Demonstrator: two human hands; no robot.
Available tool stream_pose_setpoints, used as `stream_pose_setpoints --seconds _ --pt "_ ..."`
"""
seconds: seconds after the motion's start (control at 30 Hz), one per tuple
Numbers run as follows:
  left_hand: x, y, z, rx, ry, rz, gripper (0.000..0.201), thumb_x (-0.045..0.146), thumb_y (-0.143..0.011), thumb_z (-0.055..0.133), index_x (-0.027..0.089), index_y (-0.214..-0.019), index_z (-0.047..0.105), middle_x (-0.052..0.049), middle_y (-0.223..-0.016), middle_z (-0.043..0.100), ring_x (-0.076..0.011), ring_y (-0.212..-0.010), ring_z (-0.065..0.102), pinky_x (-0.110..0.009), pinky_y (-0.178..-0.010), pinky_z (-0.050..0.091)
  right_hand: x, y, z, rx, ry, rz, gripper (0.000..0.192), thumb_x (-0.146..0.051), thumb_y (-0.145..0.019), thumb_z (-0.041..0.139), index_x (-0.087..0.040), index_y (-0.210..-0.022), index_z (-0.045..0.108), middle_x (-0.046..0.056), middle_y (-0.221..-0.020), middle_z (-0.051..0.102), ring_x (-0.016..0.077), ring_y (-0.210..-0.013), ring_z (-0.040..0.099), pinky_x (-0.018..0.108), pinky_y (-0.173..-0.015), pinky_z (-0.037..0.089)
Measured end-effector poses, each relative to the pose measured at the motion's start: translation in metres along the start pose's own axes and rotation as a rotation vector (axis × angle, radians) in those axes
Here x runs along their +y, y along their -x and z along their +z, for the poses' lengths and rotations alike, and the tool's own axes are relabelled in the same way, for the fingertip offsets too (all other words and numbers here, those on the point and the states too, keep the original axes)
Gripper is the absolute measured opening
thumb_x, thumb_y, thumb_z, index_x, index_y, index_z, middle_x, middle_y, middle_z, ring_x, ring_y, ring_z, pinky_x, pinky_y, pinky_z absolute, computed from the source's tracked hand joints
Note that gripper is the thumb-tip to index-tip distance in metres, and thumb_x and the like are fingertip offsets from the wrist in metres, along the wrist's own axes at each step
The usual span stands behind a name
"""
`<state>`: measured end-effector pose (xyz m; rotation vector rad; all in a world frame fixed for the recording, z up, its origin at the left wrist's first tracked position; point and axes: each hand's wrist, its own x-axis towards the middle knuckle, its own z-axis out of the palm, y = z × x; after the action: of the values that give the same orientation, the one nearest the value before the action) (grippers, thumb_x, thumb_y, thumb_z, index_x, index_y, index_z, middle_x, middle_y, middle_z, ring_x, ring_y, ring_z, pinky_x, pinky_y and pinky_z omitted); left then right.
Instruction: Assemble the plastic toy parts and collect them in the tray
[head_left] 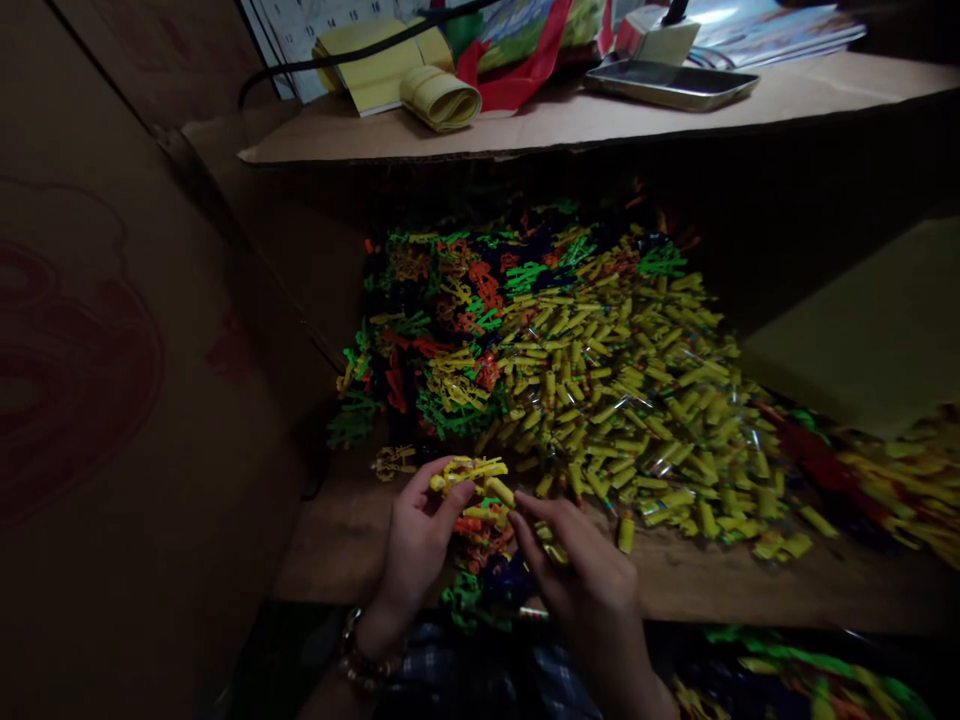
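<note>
**Sorting small plastic parts: a large pile done, more to go**

Head view: The left hand (pixel 416 545) holds a yellow sprue (pixel 469 472) of small plastic parts, thumb and fingers pinched on its near end just above the table (pixel 720 585). The right hand (pixel 581 570) meets it from the other side, its fingertips (pixel 519 505) pressed together on a small yellow piece (pixel 501 491) at the sprue's edge. Both grips are closed tight on plastic; neither is spread.

As for progress, a broad heap of yellow tubes (pixel 637 400) covers the middle and right of the table, which I judge to be finished pieces. Behind and to the left lies a tangle of sprues (pixel 442 340) in green, orange and yellow, seemingly not yet worked, so a good deal appears left. A few loose orange and green bits (pixel 480 560) lie under the hands near the table's front edge.

Above, a cardboard shelf (pixel 570 125) carries a yellow pad (pixel 390 65) and a phone (pixel 671 85).
</note>
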<state>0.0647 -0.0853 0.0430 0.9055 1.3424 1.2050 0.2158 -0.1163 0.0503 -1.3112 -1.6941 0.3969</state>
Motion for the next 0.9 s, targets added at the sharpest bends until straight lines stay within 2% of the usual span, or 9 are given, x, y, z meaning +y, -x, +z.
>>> stream_pose_setpoints --seconds 0.17,0.27,0.37,0.43,0.53,0.57,0.63,0.77,0.9 --pt "0.010 0.000 -0.006 -0.095 -0.016 -0.037 0.031 0.034 -0.067 0.074 0.017 -0.092 0.067 -0.006 -0.087 0.072 -0.0197 -0.077 0.068 -0.026 -0.068 0.055 0.005 0.000 -0.007 -0.057 0.021 0.017 0.021 -0.023 -0.087 0.054 -0.022 -0.104 0.066 0.008 -0.091 0.071 0.0179 -0.081 0.068 0.027 -0.072 0.055" --pt "0.006 -0.002 -0.011 -0.197 0.095 -0.179 0.039 0.039 -0.064 0.076 0.015 -0.092 0.065 -0.007 -0.086 0.072 -0.0203 -0.075 0.068 -0.029 -0.066 0.056 0.017 -0.004 -0.008 -0.133 -0.136 0.140 0.015 -0.031 -0.082 0.059 -0.023 -0.090 0.070 0.005 -0.082 0.073 0.0187 -0.072 0.069 0.027 -0.065 0.056" --pt "-0.001 -0.008 -0.018 -0.254 -0.012 -0.191 0.041 0.040 -0.064 0.074 0.015 -0.096 0.064 -0.009 -0.090 0.072 -0.0207 -0.079 0.067 -0.030 -0.070 0.055 0.035 -0.001 -0.007 -0.217 -0.223 0.287 0.017 -0.036 -0.078 0.063 -0.021 -0.082 0.071 0.004 -0.077 0.074 0.0206 -0.070 0.070 0.029 -0.065 0.056" --pt "-0.006 -0.016 -0.028 -0.198 -0.238 -0.067 0.039 0.039 -0.068 0.070 0.016 -0.099 0.064 -0.010 -0.096 0.070 -0.0225 -0.084 0.066 -0.033 -0.074 0.053 0.046 0.005 -0.008 -0.229 -0.202 0.316 0.021 -0.038 -0.078 0.062 -0.021 -0.085 0.070 0.006 -0.083 0.074 0.0219 -0.076 0.070 0.031 -0.069 0.055" --pt "-0.011 -0.036 -0.051 0.095 -0.725 0.257 0.031 0.036 -0.077 0.059 0.017 -0.100 0.064 -0.013 -0.109 0.066 -0.0288 -0.103 0.058 -0.043 -0.091 0.045 0.059 0.010 -0.012 -0.142 -0.064 0.271 0.024 -0.039 -0.082 0.056 -0.019 -0.090 0.068 0.008 -0.088 0.072 0.0226 -0.082 0.068 0.033 -0.073 0.053" --pt "-0.012 -0.043 -0.060 0.168 -0.864 0.310 0.027 0.035 -0.078 0.056 0.017 -0.098 0.064 -0.014 -0.110 0.065 -0.0313 -0.109 0.054 -0.047 -0.096 0.040 0.060 0.008 -0.012 -0.130 -0.012 0.242 0.025 -0.038 -0.083 0.054 -0.019 -0.091 0.067 0.009 -0.089 0.071 0.0223 -0.083 0.067 0.032 -0.074 0.053" --pt "-0.016 -0.056 -0.074 0.182 -1.016 0.269 0.018 0.029 -0.075 0.058 0.017 -0.087 0.064 -0.016 -0.102 0.066 -0.0352 -0.109 0.052 -0.052 -0.097 0.036 0.059 -0.003 -0.010 -0.215 0.105 0.181 0.023 -0.031 -0.087 0.049 -0.018 -0.097 0.065 0.010 -0.092 0.070 0.0204 -0.084 0.067 0.029 -0.074 0.052" --pt "-0.022 -0.071 -0.088 0.107 -0.979 0.158 0.010 0.024 -0.064 0.066 0.018 -0.070 0.060 -0.010 -0.080 0.066 -0.0320 -0.089 0.060 -0.047 -0.087 0.043 0.047 -0.047 0.020 -0.648 0.391 0.095 0.027 -0.018 -0.086 0.047 -0.023 -0.107 0.063 0.008 -0.094 0.071 0.0210 -0.085 0.068 0.027 -0.070 0.049" --pt "-0.022 -0.073 -0.093 0.175 -0.835 0.175 0.017 0.028 -0.061 0.067 0.018 -0.074 0.061 -0.006 -0.077 0.066 -0.0260 -0.082 0.061 -0.040 -0.080 0.047 0.040 -0.080 0.058 -0.744 0.478 0.106 0.016 -0.018 -0.081 0.054 -0.017 -0.081 0.070 0.014 -0.076 0.072 0.0281 -0.072 0.069 0.030 -0.061 0.048"
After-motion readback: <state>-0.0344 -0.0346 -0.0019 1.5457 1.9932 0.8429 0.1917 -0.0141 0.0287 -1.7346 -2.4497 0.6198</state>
